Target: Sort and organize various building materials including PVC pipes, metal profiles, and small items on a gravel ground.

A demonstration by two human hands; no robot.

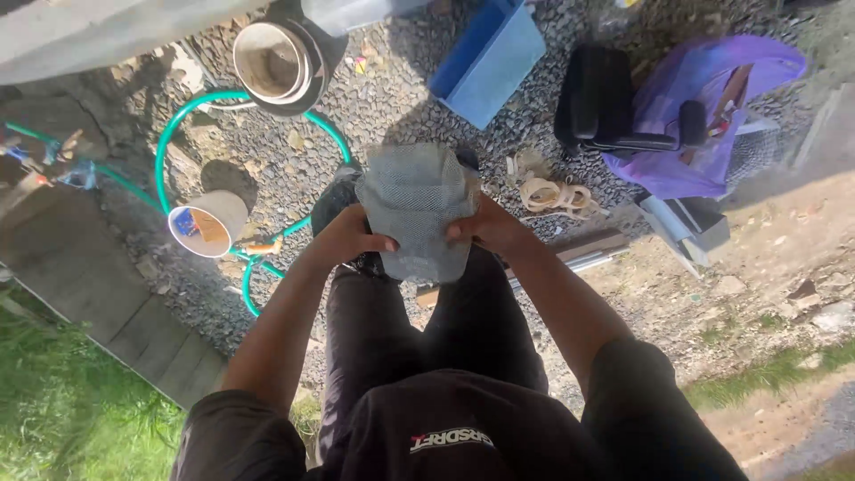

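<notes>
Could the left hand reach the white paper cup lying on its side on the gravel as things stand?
Probably not directly: the left hand grips the grey mesh piece, held together with the right hand, and the white paper cup lies lower, beside the green hose.

Small multicoloured wrapper [359, 64] on gravel beside the green hose [169, 134].

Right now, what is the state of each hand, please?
Left hand: closed, holding the left side of the grey mesh piece.
Right hand: closed, holding its right side.
</notes>
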